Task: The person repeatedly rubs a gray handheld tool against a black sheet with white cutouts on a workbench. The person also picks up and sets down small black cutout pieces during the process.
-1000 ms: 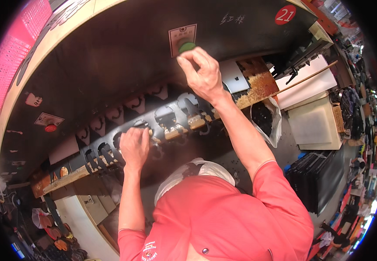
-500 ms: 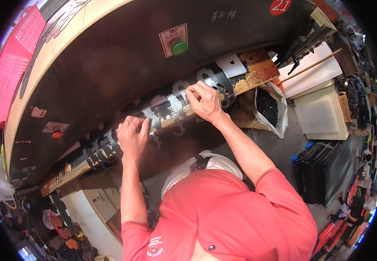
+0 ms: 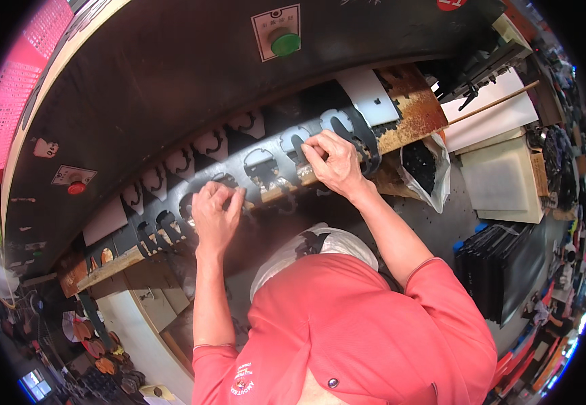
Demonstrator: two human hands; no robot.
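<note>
Head view, looking down over a coral-red shirt point(image 3: 367, 331) at a dark press machine point(image 3: 171, 81). Both hands work on a long black sheet strip point(image 3: 272, 165) with rows of punched-out hook-shaped holes, lying along the wooden tabletop point(image 3: 114, 264) edge in front of the machine. Right hand point(image 3: 333, 162): fingers curled narrow, fingertips pinching at the strip's surface near its right end; whether a cut piece is gripped cannot be told. Left hand point(image 3: 216, 214): fingers bent and closed down on the strip near its middle, knuckles up, pressing or pinching it; what is under the fingers is hidden. The two hands are near each other, with a short stretch of strip between them. Beyond the right hand, a pale grey plate point(image 3: 372, 98) and a rusty brown board point(image 3: 416, 108) sit at the strip's end. Further right of the right hand, an open clear bag of black pieces point(image 3: 420, 165), then stacked pale sheets point(image 3: 499, 179). Above the hands, a green button point(image 3: 285, 44) on the machine face; well left of the left hand, a red button point(image 3: 75, 187).
</note>
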